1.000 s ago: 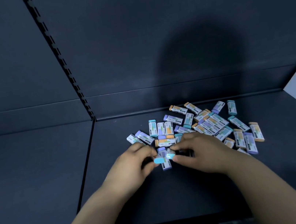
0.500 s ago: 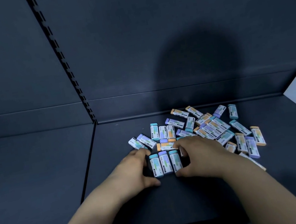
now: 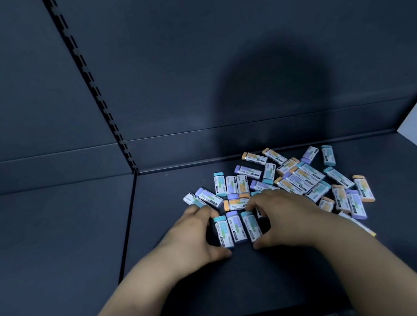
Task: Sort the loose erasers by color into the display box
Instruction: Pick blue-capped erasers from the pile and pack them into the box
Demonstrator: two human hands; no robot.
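Head view: 3 erasers (image 3: 236, 231) in a row, clasped by left hand (image 3: 189, 239) and right hand (image 3: 286, 214), fingers curled round them. Likely light, stiff, slick-sleeved; best pinched across long sides.

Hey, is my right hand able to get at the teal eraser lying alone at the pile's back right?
Probably yes. The teal eraser lies uncovered and apart, so the way from above is free; the right hand would first have to let go of the row of three erasers.
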